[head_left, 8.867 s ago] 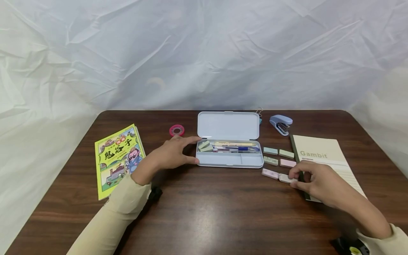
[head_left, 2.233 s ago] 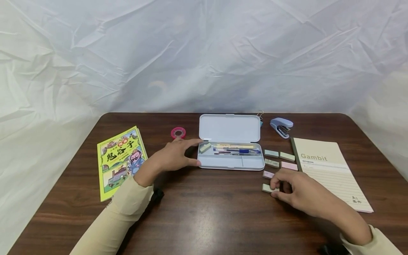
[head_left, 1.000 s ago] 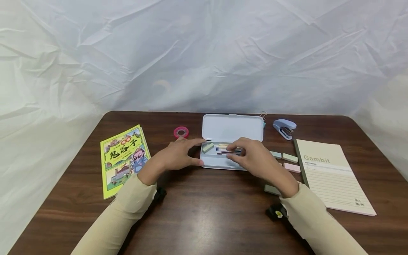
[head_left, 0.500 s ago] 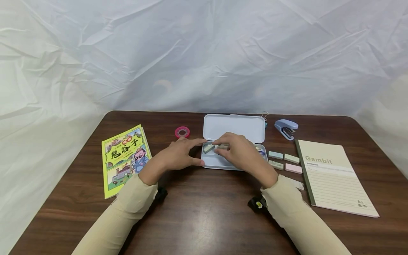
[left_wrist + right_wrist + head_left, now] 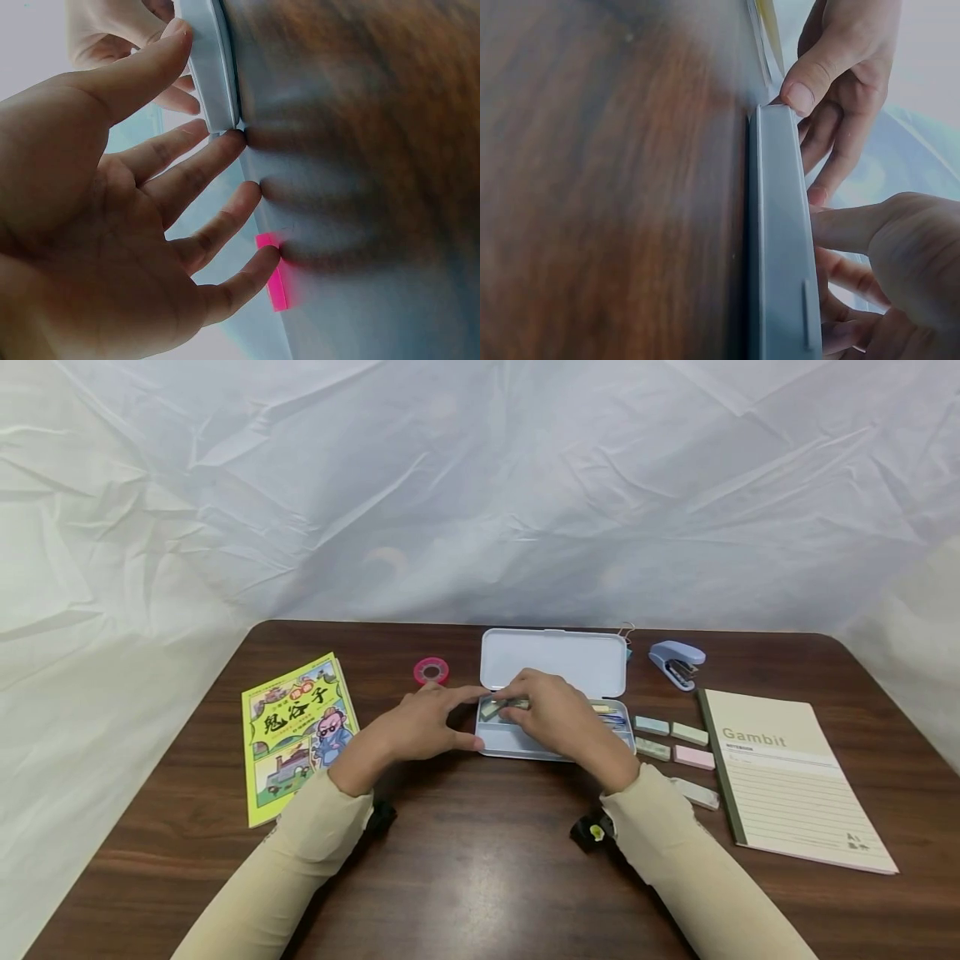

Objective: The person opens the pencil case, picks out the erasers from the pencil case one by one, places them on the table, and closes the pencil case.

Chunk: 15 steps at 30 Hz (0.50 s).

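A pale blue pencil case (image 5: pixel 517 743) lies with its lid raised in the middle of the table. My left hand (image 5: pixel 420 727) spans its left end, thumb at the front corner and forefinger at the back, the other fingers spread in the left wrist view. Inside the case, my right hand (image 5: pixel 551 710) has thumb and forefinger at a small green eraser (image 5: pixel 490 710) in the left corner, pinching its near end. Pens (image 5: pixel 611 717) lie in the same compartment, partly hidden under the right hand.
Right of the case sit several pastel erasers (image 5: pixel 693 757), some hidden by the right forearm. A notebook (image 5: pixel 795 777) and stapler (image 5: pixel 677 663) stand farther right. A pink tape roll (image 5: pixel 431 671) and yellow comic book (image 5: pixel 300 735) are on the left.
An eraser has come out of the case onto the table near the others. The right hand then moved left from there over the pens to the remaining eraser. The left hand stays at the case.
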Each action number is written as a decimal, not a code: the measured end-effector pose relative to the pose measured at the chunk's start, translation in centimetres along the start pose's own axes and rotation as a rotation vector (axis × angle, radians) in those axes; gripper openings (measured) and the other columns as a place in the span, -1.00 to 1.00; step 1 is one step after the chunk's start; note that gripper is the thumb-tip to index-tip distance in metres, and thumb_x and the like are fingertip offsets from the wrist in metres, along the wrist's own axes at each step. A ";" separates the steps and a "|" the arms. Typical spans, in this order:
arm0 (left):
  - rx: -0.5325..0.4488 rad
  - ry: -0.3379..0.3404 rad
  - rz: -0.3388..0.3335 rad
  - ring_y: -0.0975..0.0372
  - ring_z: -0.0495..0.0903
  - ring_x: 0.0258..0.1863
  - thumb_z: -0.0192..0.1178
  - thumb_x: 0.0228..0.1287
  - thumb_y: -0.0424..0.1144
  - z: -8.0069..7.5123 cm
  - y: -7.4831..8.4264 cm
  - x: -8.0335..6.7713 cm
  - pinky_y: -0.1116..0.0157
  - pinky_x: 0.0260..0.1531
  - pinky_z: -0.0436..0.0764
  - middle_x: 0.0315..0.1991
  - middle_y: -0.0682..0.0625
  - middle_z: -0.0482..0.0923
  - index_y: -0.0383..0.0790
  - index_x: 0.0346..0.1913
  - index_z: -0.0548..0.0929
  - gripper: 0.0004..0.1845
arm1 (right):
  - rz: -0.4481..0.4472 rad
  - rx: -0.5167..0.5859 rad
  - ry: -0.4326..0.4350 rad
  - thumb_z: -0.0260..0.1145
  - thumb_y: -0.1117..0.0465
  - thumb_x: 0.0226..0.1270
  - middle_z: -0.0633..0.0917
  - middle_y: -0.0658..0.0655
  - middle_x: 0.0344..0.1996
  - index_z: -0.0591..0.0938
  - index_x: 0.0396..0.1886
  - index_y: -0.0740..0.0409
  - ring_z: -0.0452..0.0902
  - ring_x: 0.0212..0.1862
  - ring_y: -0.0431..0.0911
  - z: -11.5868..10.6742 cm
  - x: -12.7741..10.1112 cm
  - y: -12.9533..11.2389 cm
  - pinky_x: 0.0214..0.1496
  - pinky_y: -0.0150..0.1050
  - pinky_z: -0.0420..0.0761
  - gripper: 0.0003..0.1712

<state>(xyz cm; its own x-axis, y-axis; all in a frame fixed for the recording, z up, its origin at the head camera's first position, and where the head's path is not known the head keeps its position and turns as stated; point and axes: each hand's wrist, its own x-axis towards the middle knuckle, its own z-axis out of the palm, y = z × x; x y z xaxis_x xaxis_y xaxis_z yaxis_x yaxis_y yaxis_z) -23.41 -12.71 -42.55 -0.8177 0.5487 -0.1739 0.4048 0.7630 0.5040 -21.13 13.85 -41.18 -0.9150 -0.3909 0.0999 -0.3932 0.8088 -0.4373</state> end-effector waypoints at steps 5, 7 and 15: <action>0.001 -0.002 0.005 -0.27 0.13 0.86 0.53 0.39 0.40 -0.2 0.2 -0.2 -0.69 0.62 0.11 0.74 0.08 0.47 0.51 0.76 0.37 -0.06 | 0.021 0.012 -0.019 0.55 -0.01 0.64 0.81 -0.10 0.14 0.93 0.22 -0.28 0.76 -0.02 -0.17 -0.1 0.1 -0.4 -0.05 -0.10 0.75 -0.73; 0.000 0.002 0.010 -0.27 0.15 0.86 0.55 0.39 0.38 -0.2 0.3 -0.2 -0.70 0.62 0.11 0.74 0.07 0.48 0.48 0.76 0.38 -0.05 | 0.019 0.023 -0.017 0.55 0.02 0.63 0.81 -0.04 0.13 0.94 0.20 -0.24 0.77 -0.01 -0.12 -0.1 0.0 -0.7 -0.03 -0.06 0.76 -0.75; -0.006 0.004 0.012 -0.26 0.17 0.85 0.55 0.39 0.36 -0.3 0.5 -0.3 -0.69 0.63 0.12 0.73 0.07 0.49 0.43 0.76 0.39 -0.05 | 0.001 0.018 0.024 0.56 0.04 0.62 0.79 -0.02 0.08 0.93 0.01 -0.21 0.77 0.00 -0.08 0.0 -0.2 -1.1 0.04 0.01 0.78 -0.90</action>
<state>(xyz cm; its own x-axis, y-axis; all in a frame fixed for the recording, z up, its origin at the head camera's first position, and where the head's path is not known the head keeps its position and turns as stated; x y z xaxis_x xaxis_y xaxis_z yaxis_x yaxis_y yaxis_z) -23.07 -12.64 -42.03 -0.8143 0.5566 -0.1645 0.4124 0.7543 0.5108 -20.51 13.01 -40.70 -0.9174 -0.3791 0.1210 -0.3908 0.8012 -0.4532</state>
